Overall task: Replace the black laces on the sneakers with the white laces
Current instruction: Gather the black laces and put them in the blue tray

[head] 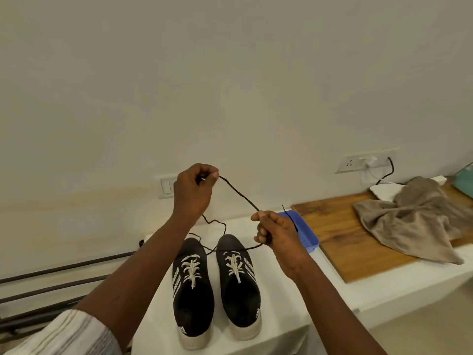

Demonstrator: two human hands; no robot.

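Forearms raised over sneakers [194, 303]; left hand [193, 193] and right hand [277, 237], apart, pinch black lace [238, 193].

At the far right corner of your bench [281, 311] sits a blue tray [308, 235]. Just beyond the bench's right edge you have a white ledge [384, 290] carrying a wooden board [358, 242], and a crumpled grey-brown cloth [414, 221] lies over the board's far right part. On the wall [230, 73] above it, you see a socket panel [350, 163] with a white plug [368, 160] and a black cable [390, 170] hanging beside it. A light switch [167, 187] is on the wall behind the bench's far left corner. Dark metal rails [64, 267] run past its left edge.
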